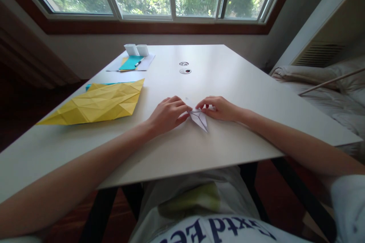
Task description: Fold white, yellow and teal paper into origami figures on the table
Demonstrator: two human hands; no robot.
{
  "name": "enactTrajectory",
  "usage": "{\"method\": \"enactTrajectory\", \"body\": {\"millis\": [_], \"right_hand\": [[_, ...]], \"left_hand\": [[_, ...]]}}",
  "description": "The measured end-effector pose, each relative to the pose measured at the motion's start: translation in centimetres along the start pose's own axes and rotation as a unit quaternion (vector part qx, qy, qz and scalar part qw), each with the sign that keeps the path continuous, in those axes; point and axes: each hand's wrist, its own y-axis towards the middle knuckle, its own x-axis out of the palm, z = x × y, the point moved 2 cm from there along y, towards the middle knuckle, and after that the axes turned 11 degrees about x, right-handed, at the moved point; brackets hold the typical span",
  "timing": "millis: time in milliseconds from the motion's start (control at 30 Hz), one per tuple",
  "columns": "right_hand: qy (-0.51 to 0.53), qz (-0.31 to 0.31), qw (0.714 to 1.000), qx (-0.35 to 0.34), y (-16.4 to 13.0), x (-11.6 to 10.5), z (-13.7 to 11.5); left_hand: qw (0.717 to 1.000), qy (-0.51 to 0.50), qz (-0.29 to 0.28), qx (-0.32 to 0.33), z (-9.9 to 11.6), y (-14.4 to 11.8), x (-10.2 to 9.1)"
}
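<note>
A small piece of folded white paper (199, 119) lies on the white table (242, 140) in front of me, its narrow point toward me. Dark crease-like lines run across its upper face. My left hand (171, 111) pinches its upper left edge between thumb and fingers. On the other side, my right hand (218, 107) holds the upper right edge, with thumb and index finger curled onto the paper. The fingertips partly cover the paper's top corners.
A large creased yellow sheet (105, 102) lies at left over blue paper (88, 87). Farther back are blue sheets (131, 62), a pen (139, 62) and two white containers (137, 49). Two round discs (185, 71) lie mid-table. The table's front edge is close to my body.
</note>
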Motion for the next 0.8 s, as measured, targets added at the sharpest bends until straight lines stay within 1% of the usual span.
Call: {"method": "enactTrajectory", "body": {"millis": [133,233,300,367,433,467,533,600,700,767,800], "right_hand": [[-0.027,-0.020,0.999,-0.033,-0.1,-0.1,0.2],[-0.033,-0.016,0.998,-0.043,0.0,-0.1,0.0],[-0.014,0.014,0.999,-0.049,0.1,-0.1,-0.2],[0.019,0.059,0.997,-0.043,0.3,-0.1,-0.6],[0.059,0.091,0.994,-0.008,0.5,-0.1,-0.9],[0.082,0.096,0.992,0.016,0.6,0.0,-1.0],[0.135,0.090,0.985,0.063,0.8,0.0,-1.2],[0.203,0.081,0.971,0.100,0.9,0.0,-1.4],[0.308,0.069,0.938,0.141,1.0,0.0,-1.4],[0.345,0.058,0.923,0.158,1.0,0.0,-1.5],[0.352,0.053,0.920,0.163,1.0,0.1,-1.5]], "left_hand": [[0.999,0.032,0.036,0.008,-0.1,-0.1,-0.2],[0.996,0.040,0.078,-0.002,-0.3,-0.1,-0.4],[0.993,0.028,0.113,-0.019,-0.4,0.0,-0.7],[0.987,-0.004,0.153,-0.042,-0.4,0.2,-1.0],[0.977,-0.056,0.189,-0.083,-0.3,0.4,-1.3],[0.969,-0.087,0.200,-0.114,-0.3,0.5,-1.4],[0.948,-0.156,0.206,-0.187,-0.3,0.6,-1.4],[0.917,-0.235,0.203,-0.250,-0.1,0.8,-1.4],[0.866,-0.350,0.200,-0.296,0.2,1.0,-1.3],[0.845,-0.391,0.195,-0.309,0.5,1.2,-1.2],[0.840,-0.399,0.192,-0.313,0.6,1.2,-1.2]]}}
